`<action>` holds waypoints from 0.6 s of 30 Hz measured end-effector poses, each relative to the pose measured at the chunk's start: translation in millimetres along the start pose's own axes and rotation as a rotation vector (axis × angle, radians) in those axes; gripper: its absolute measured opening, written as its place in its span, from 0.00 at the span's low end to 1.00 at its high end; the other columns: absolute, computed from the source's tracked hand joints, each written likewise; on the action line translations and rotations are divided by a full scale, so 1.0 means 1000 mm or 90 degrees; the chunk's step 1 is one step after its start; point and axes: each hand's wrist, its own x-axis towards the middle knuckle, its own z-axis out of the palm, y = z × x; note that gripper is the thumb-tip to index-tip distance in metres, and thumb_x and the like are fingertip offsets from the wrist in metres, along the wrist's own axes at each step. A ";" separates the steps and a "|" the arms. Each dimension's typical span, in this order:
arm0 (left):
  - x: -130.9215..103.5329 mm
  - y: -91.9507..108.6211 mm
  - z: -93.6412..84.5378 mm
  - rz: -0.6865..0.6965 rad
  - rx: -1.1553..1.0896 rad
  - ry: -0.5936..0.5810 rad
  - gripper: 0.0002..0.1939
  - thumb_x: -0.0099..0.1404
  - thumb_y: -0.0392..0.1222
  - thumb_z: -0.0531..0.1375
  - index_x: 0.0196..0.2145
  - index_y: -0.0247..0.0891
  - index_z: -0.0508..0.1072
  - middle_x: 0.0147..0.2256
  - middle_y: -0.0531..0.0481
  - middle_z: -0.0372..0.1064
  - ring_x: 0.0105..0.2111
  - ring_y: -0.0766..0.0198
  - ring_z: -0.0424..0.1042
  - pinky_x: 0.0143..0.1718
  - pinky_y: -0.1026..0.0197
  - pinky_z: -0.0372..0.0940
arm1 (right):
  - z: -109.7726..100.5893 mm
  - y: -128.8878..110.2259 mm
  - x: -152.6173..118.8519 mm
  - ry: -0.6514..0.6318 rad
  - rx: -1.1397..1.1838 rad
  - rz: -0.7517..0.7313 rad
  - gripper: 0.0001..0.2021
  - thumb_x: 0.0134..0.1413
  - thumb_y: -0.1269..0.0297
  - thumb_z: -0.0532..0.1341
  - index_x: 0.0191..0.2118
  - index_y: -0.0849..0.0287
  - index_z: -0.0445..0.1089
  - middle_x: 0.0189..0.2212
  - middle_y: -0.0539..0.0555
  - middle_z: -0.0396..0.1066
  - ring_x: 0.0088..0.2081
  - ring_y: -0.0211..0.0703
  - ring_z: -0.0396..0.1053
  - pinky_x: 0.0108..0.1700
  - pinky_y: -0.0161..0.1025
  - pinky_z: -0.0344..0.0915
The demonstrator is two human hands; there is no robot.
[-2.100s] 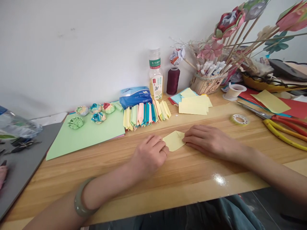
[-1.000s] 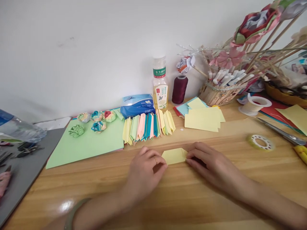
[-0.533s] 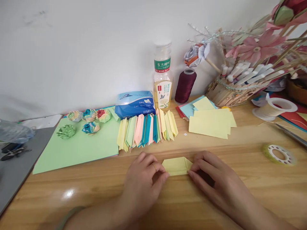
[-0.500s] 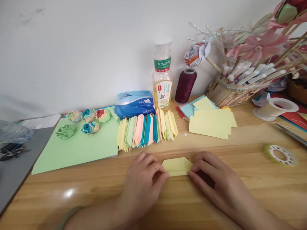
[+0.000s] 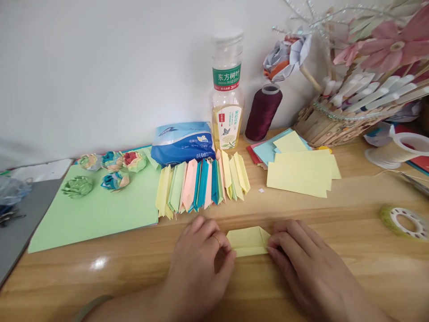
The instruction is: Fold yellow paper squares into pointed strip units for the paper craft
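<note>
A folded yellow paper is near the middle of the wooden table, between the 2 hands. The left hand grips its left end, the thumb and fingers pinched together there; a ring is on 1 finger, and a bracelet shows on the wrist at the near edge. The right hand has its thumb and fingers closed on the paper's right end. The paper's far corners slant, and a crease runs along its near side. Just beyond the left hand lies a row of folded paper strips in yellow, green, pink and blue, side by side. Behind the row are a blue tissue pack and, to its right, an upright bottle with some yellowish liquid, then a dark red thread spool. On the left, 5 paper flowers sit on a large green sheet. Beyond the right hand, flat yellow slips overlap a light blue sheet. At the far right stands a basket of white-capped pens, with a white spool nearer and a roll of tape nearer again.
</note>
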 end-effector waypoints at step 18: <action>0.001 0.003 0.000 -0.049 -0.003 -0.053 0.06 0.59 0.32 0.54 0.24 0.36 0.64 0.27 0.49 0.61 0.31 0.58 0.58 0.31 0.57 0.52 | 0.003 0.000 0.004 -0.017 -0.071 -0.016 0.11 0.58 0.73 0.49 0.26 0.58 0.60 0.24 0.53 0.60 0.28 0.45 0.59 0.30 0.41 0.57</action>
